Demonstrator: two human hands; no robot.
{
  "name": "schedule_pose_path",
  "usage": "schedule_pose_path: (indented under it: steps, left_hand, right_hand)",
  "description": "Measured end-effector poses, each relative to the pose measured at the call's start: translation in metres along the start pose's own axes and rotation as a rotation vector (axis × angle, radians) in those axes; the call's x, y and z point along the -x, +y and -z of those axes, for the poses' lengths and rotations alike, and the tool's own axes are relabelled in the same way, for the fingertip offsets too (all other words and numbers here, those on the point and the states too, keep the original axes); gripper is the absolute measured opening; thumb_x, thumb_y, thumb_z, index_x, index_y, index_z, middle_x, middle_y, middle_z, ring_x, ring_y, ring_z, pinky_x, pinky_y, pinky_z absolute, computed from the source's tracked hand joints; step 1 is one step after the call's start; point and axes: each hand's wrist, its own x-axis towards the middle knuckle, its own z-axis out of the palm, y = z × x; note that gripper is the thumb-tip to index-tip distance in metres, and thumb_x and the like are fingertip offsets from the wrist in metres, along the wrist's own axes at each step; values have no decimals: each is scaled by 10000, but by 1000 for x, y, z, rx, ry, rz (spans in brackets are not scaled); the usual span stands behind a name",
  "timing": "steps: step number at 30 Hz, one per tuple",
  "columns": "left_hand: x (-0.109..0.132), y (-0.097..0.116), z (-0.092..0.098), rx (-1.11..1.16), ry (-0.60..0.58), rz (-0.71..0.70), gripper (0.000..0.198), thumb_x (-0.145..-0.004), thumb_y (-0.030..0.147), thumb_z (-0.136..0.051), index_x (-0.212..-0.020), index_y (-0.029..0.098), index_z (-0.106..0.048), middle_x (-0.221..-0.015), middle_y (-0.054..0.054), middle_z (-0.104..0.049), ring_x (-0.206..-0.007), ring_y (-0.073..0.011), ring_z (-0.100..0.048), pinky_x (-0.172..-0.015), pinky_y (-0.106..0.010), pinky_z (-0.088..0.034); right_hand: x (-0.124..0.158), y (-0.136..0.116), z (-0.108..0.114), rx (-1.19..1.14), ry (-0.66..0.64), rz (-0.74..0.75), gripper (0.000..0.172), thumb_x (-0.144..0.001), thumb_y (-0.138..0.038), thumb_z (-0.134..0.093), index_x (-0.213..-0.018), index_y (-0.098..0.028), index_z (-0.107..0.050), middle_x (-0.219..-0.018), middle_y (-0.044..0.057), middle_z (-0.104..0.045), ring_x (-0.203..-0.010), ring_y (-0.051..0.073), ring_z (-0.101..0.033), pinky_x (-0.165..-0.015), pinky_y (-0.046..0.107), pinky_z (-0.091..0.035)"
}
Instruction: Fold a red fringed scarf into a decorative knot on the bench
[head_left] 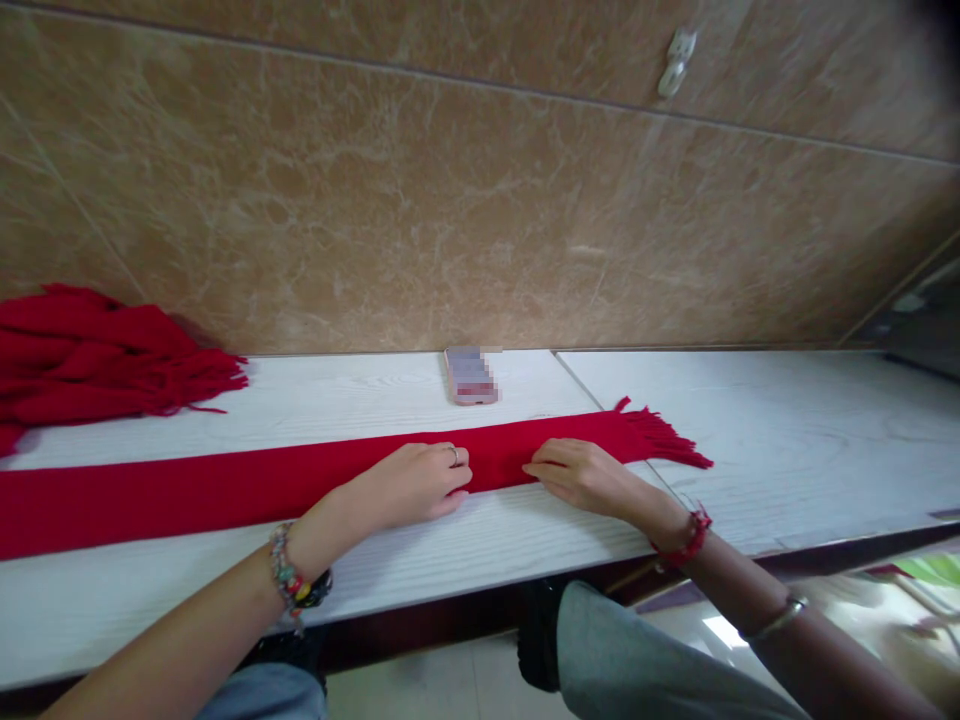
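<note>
A long red scarf (225,495) lies flat as a narrow strip along the white wood-grain tabletop, with its fringe (667,435) spread at the right end. My left hand (420,480) rests on the strip near its middle, fingers curled down and closed on the cloth; a ring shows on one finger. A short way to the right, my right hand (585,475) has its fingers pressed together on the same scarf, nearer the fringe. The fingertips of both hands partly hide the cloth beneath them.
A second red scarf (97,355) is heaped loosely at the far left against the brown tiled wall (420,200). A phone (471,376) lies behind my hands by the wall. The white tabletop (810,430) continues to the right, and its front edge runs above my legs.
</note>
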Motion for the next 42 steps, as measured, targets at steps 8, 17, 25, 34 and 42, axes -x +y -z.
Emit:
schedule_pose_path:
  steps: [8,17,25,34,42]
  left_hand:
    - [-48,14,-1,-120,-57,80,181,-805,309,-540,-909,169,-589,-815,-63,-631,-722,-188,-600,-598,-271,-441]
    - [-77,25,-12,-185,-53,28,133,-820,177,-490,-921,155,-572,-925,-92,-617,-801,-211,-597,-611,-294,-461]
    - [-81,24,-21,-247,22,-86,175,-794,44,-465,-905,143,-556,-923,-91,-604,-799,-189,-582,-593,-266,-453]
    - [-81,28,-23,-156,44,-130,157,-818,75,-440,-880,162,-555,-911,-75,-569,-783,-169,-559,-614,-255,-438]
    - [-81,27,-25,-118,48,-57,166,-779,74,-481,-896,169,-552,-904,-63,-566,-798,-176,-550,-649,-271,-439]
  right_hand:
    - [29,18,14,132,-55,-100,234,-849,-110,-402,-932,-141,-618,-853,79,-634,-784,146,-572,-689,280,-472]
    - [88,52,24,254,-52,-245,270,-871,-135,-365,-910,-127,-632,-825,79,-642,-765,160,-577,-659,287,-467]
    - [93,57,29,96,107,-503,256,-888,-253,-384,-855,-152,-618,-782,56,-623,-700,140,-559,-620,275,-450]
    - [100,57,28,256,-62,-300,281,-870,-140,-361,-838,-149,-640,-745,63,-616,-687,153,-545,-620,292,-438]
    - [104,61,30,236,16,-286,241,-836,-107,-392,-836,-145,-630,-798,71,-633,-748,160,-572,-659,295,-472]
